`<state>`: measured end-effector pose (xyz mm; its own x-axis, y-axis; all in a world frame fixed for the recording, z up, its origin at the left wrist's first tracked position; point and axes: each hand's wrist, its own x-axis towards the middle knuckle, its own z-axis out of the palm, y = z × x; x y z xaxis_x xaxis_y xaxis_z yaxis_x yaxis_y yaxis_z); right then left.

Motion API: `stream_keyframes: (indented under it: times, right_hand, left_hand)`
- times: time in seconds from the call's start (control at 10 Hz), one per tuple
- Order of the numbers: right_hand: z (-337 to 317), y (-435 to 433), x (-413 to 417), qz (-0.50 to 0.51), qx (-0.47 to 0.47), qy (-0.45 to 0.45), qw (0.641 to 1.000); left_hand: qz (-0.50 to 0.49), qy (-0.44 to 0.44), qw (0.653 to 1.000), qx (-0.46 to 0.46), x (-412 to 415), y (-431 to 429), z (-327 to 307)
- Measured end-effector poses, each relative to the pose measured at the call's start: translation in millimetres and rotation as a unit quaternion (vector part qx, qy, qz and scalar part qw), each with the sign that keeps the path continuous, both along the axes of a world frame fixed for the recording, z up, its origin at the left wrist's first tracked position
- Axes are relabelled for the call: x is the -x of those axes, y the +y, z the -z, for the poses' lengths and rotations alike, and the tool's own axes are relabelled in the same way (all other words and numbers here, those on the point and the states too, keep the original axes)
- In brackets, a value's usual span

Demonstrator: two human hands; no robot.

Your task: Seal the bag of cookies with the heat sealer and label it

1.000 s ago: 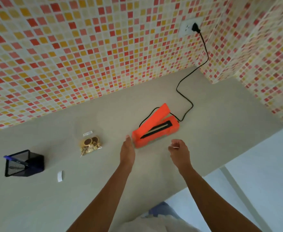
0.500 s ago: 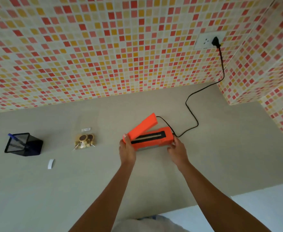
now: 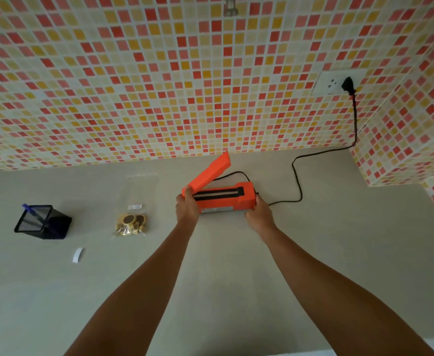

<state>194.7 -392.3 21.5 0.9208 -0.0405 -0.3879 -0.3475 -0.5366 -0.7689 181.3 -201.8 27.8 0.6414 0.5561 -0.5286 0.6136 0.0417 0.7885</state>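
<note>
An orange heat sealer (image 3: 223,199) stands on the grey counter with its lid arm raised at an angle. My left hand (image 3: 187,208) grips its left end and my right hand (image 3: 259,214) grips its right end. A clear bag of cookies (image 3: 131,223) lies flat on the counter to the left of the sealer, apart from both hands. A small white label (image 3: 77,255) lies further left, nearer to me.
A black mesh pen holder (image 3: 44,222) with a blue pen stands at the left. The sealer's black cord (image 3: 298,176) runs across the counter to a wall socket (image 3: 339,82) at the upper right. Tiled walls close the back and the right corner.
Both hands reached forward and took hold of the sealer's two ends. The sealer has turned roughly parallel to the back wall, and my view has tilted upward.
</note>
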Motion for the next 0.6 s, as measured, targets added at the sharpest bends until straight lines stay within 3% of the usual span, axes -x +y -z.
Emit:
stream_keyframes:
  times: [0.3, 0.5, 0.6]
  right_hand:
    - [9.0, -1.2, 10.2, -0.033, 0.016, 0.019, 0.999]
    - [-4.4, -7.3, 48.3, -0.069, 0.081, -0.005, 0.994]
    - [-25.2, -2.7, 69.8, -0.091, 0.103, -0.063, 0.989]
  left_hand:
    - [0.055, -0.024, 0.998, 0.016, 13.5, 6.6, -1.8]
    - [0.161, -0.054, 0.98, -0.107, 50.1, 12.1, -27.7]
    - [0.253, -0.073, 0.949, -0.172, 80.9, 21.6, -37.2]
